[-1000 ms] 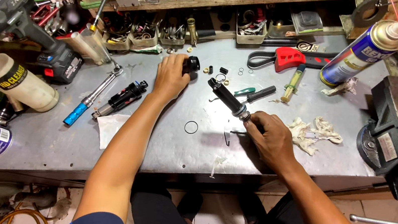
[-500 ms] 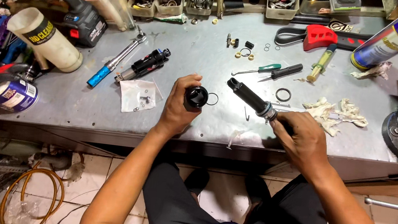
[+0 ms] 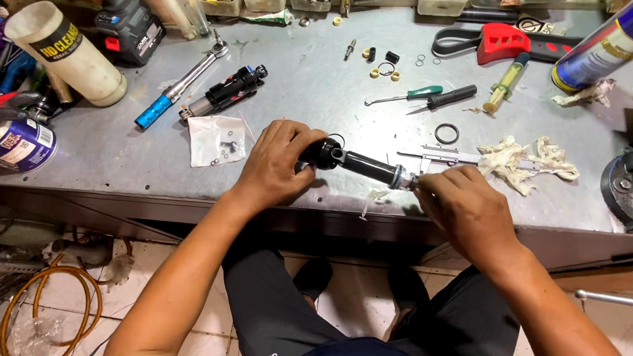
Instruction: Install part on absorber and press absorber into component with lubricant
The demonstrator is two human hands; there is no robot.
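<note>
Cluttered metal workbench, black shock cylinder level between hands, left hand grip clamped on its head, right hand on its end

Bright, even light falls from above onto the grey metal surface, which shows soft pale sheen rather than hard glare. Short, faint shadows sit under the hands and the small tools. The wide lens bends the surface's front edge and stretches things at the corners. The centre is sharp; the floor below is dimmer.
</note>
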